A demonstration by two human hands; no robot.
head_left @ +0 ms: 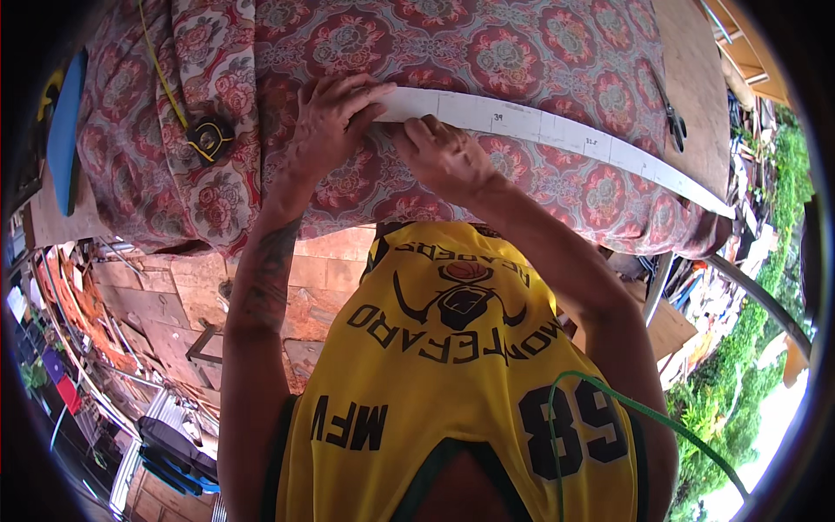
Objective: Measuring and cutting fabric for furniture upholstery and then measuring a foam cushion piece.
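My left hand [335, 117] is at the left end of a long white strip [522, 122] with handwritten marks, its fingers and thumb closed around that end. My right hand [444, 152] is just right of it at the strip's lower edge, fingers curled; what they hold, if anything, is hidden. The strip runs right across a red and grey floral cloth [565, 48] over a raised surface. Left of my hands lies a black and yellow tape measure [209, 139] with some yellow tape out. A dark scissors-like tool [676, 126] lies beyond the strip on the right.
A bare wooden board [691, 52] shows at the right of the cloth, a blue flat object [68, 130] at the far left. Below are worn floor boards [174, 304], a metal bar [757, 296] and scattered scrap; green plants [722, 409] line the right side.
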